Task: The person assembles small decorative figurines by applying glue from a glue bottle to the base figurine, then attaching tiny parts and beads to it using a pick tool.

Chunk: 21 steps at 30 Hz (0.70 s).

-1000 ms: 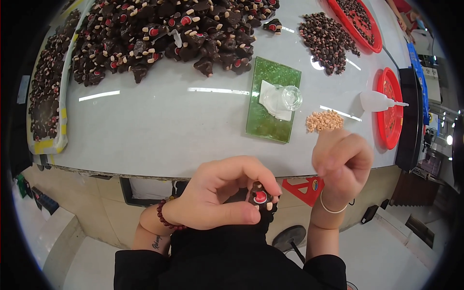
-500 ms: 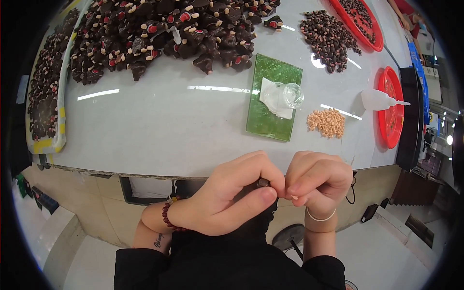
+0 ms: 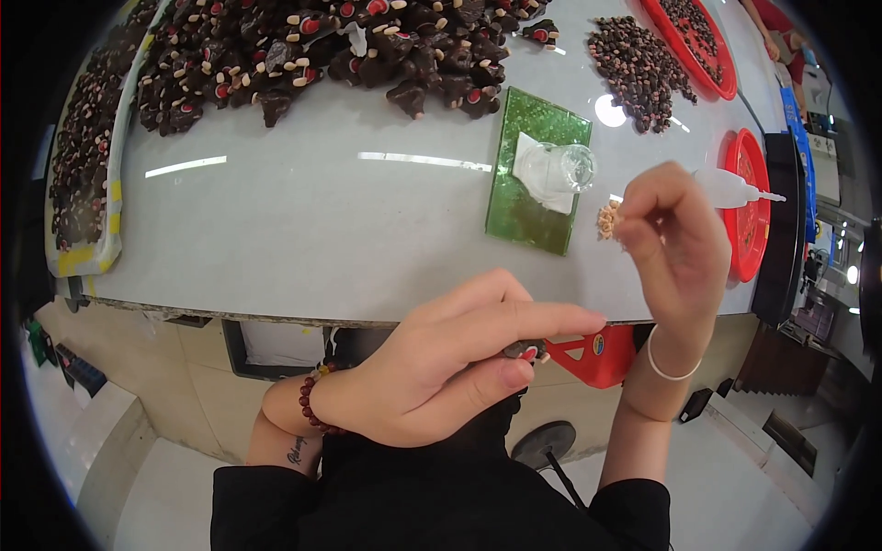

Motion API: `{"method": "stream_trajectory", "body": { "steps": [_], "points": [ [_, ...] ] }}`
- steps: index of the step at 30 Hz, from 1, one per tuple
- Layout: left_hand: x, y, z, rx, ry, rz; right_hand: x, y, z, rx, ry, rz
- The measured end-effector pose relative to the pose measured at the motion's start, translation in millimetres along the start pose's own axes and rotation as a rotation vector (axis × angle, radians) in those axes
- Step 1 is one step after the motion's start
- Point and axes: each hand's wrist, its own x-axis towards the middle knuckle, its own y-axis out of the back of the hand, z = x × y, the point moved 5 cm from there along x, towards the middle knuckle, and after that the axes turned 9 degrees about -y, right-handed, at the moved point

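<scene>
My left hand (image 3: 450, 367) is closed, thumb against fingers, on a small dark brown figure (image 3: 525, 351) with a red spot and a pale tip; its index finger is stretched out to the right. Most of the figure is hidden by the fingers. My right hand (image 3: 675, 253) is raised over the table's front right, fingertips curled together beside a small pile of pale tan pieces (image 3: 607, 220), which it partly covers. Whether anything is between those fingertips cannot be made out. Just left of that pile lies a green mat (image 3: 528, 225) with a folded white tissue (image 3: 533, 179) and a small clear glass cup (image 3: 574, 168).
A heap of dark brown figures (image 3: 276, 69) fills the back left, beside a tray (image 3: 108, 253) with more. Small brown pieces (image 3: 638, 73) are piled back right. Red trays (image 3: 730, 83) and a white squeeze bottle (image 3: 726, 188) stand right. A red container (image 3: 597, 363) shows below the table edge.
My right hand has left my left hand and moved up and right to the tan pile. My left index finger has straightened, and the figure's red spot now shows.
</scene>
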Motion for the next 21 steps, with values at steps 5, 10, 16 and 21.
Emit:
{"method": "stream_trajectory", "body": {
  "steps": [5, 10, 16, 21],
  "points": [
    [-6.6, 2.4, -4.7, -0.112, 0.039, 0.013, 23.9, -2.2, -2.7, -0.094, 0.016, -0.126],
    [-9.5, 6.0, -6.2, -0.242, 0.115, 0.009, 32.0, -3.2, -7.8, -0.096, -0.002, -0.208],
    [-12.4, 10.0, -7.5, -0.329, 0.051, 0.002, 38.2, -7.5, -11.8, -0.257, 0.058, -0.234],
    [-13.0, 15.7, -10.3, -0.392, -0.034, 0.083, 39.1, -9.7, -14.2, -0.338, 0.092, -0.243]
  ]
}}
